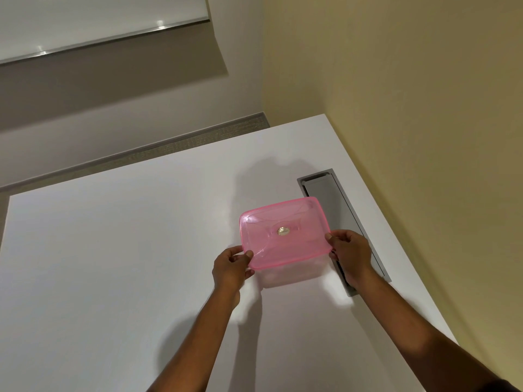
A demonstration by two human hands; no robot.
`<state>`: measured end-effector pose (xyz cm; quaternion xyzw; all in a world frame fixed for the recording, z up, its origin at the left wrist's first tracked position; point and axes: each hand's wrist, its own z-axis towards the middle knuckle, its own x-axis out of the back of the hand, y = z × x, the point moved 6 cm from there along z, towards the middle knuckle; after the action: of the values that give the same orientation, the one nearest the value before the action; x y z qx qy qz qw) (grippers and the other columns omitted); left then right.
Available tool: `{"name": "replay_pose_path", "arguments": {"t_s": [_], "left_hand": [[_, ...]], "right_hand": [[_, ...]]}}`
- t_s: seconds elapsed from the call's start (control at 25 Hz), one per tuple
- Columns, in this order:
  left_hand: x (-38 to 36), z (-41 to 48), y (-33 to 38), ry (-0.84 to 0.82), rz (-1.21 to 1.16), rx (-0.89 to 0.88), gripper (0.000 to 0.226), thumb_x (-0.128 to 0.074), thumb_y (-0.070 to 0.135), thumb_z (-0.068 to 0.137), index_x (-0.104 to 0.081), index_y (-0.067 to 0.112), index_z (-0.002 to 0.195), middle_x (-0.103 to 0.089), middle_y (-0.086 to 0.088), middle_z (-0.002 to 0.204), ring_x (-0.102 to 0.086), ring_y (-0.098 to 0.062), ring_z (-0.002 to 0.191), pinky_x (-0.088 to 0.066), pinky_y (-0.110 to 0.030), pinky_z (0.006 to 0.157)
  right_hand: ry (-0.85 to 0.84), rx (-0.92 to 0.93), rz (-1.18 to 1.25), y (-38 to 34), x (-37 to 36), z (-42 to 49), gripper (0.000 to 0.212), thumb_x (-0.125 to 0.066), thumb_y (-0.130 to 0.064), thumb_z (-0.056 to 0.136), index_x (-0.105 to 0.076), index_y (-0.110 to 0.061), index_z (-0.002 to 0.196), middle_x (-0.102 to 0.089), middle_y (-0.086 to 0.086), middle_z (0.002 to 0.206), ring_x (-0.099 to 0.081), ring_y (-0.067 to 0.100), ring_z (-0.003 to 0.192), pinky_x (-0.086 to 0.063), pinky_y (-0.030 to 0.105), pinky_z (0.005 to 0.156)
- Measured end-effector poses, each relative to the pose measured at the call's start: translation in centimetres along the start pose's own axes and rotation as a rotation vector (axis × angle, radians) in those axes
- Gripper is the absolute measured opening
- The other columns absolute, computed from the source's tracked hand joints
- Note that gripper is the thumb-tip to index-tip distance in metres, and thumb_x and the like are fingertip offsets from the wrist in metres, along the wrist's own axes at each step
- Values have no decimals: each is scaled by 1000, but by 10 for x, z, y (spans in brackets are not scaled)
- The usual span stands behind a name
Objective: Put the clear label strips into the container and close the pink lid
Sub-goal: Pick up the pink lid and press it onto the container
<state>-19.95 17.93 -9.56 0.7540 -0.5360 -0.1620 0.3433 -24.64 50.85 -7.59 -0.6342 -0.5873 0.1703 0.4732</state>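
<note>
A translucent pink lid (284, 232) lies flat on top of a clear rectangular container (294, 274) standing on the white table (113, 264). A small round sticker sits at the lid's middle. My left hand (232, 265) pinches the lid's near left corner, thumb on top. My right hand (351, 254) grips the near right corner the same way. The container wall shows faintly under the lid's front edge. No label strips can be made out through the lid or the wall.
A grey cable slot (331, 190) is set into the table just right of the container, partly under my right hand. A yellow wall (424, 108) runs close along the table's right edge. A whiteboard (85, 21) hangs at the far left.
</note>
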Motion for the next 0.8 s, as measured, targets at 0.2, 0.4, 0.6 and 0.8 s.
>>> {"name": "replay_pose_path", "arguments": {"t_s": [0.2, 0.4, 0.6, 0.8], "left_hand": [[-2, -2, -6, 31, -7, -4, 23, -80, 9, 97, -72, 11, 118, -77, -22, 111, -80, -43, 103, -67, -31, 66], [-2, 2, -3, 38, 124, 2, 23, -77, 20, 99, -70, 14, 120, -77, -14, 107, -80, -37, 96, -70, -46, 81], [-14, 10, 46, 139, 305, -237, 45, -62, 45, 104, -61, 18, 141, -69, -5, 118, -70, -33, 113, -60, -48, 100], [-43, 37, 84, 182, 483, -312, 35, -47, 45, 109, -69, 24, 128, -63, -14, 131, -64, -35, 120, -51, -45, 105]], "right_hand": [[21, -26, 72, 2, 1, -1, 3, -79, -7, 93, -79, -10, 94, -78, 17, 96, -70, 27, 77, -61, 36, 69], [25, 31, -22, -3, -2, -4, 7, -73, -8, 97, -77, -12, 93, -76, 16, 91, -65, 25, 70, -58, 33, 62], [-34, 24, -28, -5, -2, -2, 7, -70, -5, 97, -76, -1, 98, -71, 17, 86, -61, 27, 70, -53, 33, 62], [-44, -23, -22, 0, -1, 4, 4, -72, -5, 97, -75, -5, 97, -73, 22, 91, -60, 27, 68, -54, 35, 64]]}}
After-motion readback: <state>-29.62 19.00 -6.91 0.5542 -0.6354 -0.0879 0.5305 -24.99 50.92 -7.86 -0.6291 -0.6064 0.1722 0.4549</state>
